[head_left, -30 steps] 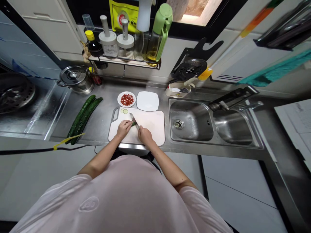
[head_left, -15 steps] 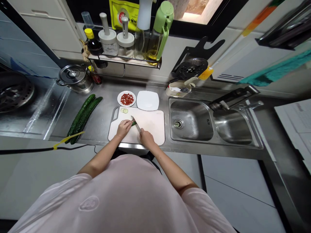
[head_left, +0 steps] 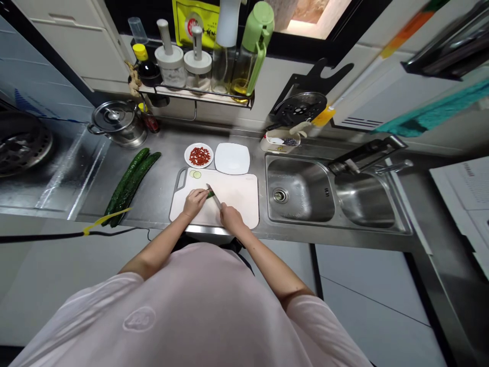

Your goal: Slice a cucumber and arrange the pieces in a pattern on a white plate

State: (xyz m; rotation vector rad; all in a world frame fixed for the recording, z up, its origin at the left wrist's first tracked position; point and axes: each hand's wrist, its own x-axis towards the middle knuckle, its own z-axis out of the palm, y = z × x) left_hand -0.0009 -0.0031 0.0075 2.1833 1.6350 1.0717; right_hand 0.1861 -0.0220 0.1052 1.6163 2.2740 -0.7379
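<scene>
My left hand (head_left: 194, 202) is closed on a short piece of cucumber (head_left: 210, 193), its fingers covering most of it. My right hand (head_left: 231, 218) grips the handle of a knife (head_left: 216, 200), whose blade lies against the cucumber's right side. Both hands are over the white cutting board (head_left: 240, 196). Two thin cucumber slices (head_left: 196, 175) lie at the board's upper left, beside its grey handle. Whole cucumbers (head_left: 132, 186) rest side by side on the steel counter to the left.
Behind the board stand a small plate of chopped red pieces (head_left: 199, 155) and a white square plate (head_left: 232, 158). A double sink (head_left: 300, 188) is at right. A lidded pot (head_left: 117, 124) stands back left, below a rack of bottles and jars (head_left: 194, 90).
Almost nothing differs. The knife and both hands stay at the cucumber, with at most a very slight shift of the blade; the view has moved a little.
</scene>
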